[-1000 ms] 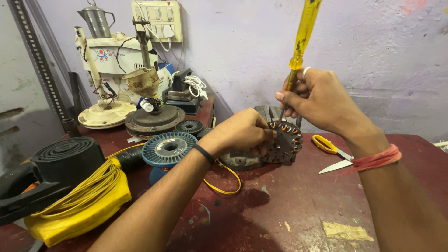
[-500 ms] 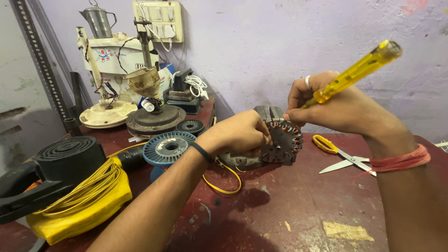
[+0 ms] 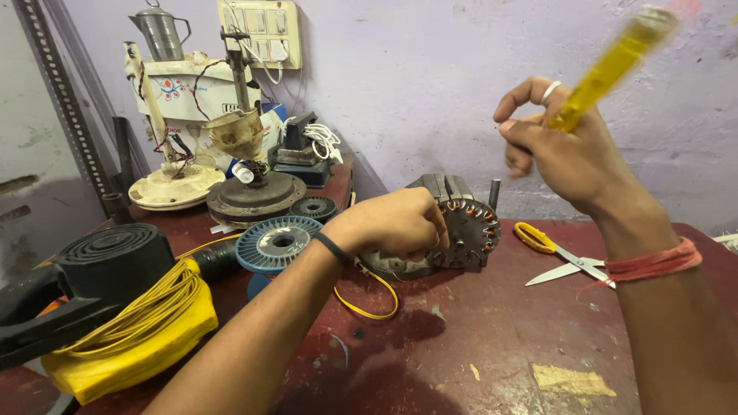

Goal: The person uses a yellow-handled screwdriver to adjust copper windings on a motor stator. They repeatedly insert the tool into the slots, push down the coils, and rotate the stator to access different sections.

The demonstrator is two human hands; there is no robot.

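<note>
— Fingers of the left hand (image 3: 396,223) are curled over the top and front of the motor stator (image 3: 460,227), thumb tucked under, gripping it on the dark red workbench (image 3: 492,346). What about the other hand?

— Right hand (image 3: 561,150) is raised well above the bench, fingers closed round the yellow screwdriver handle (image 3: 611,65). The handle tilts up to the right and is blurred; its blade is hidden behind the hand. A ring sits on one finger, and a red thread is tied at the wrist.

— Where does the stator sit?

— Near the middle of the bench, close to the wall, standing on edge with its copper windings facing the camera. A short grey post stands just behind it.

— And around it?

— Yellow-handled scissors (image 3: 557,252) lie just to its right, blades partly open. A loop of yellow wire (image 3: 369,300) lies below the left wrist. Left of that, a blue wire spool (image 3: 278,242) lies flat, then a coil of yellow wire (image 3: 131,315) on yellow cloth beside a black ribbed roll (image 3: 115,253). Behind, fan parts crowd the back corner under a switchboard (image 3: 261,31).
</note>
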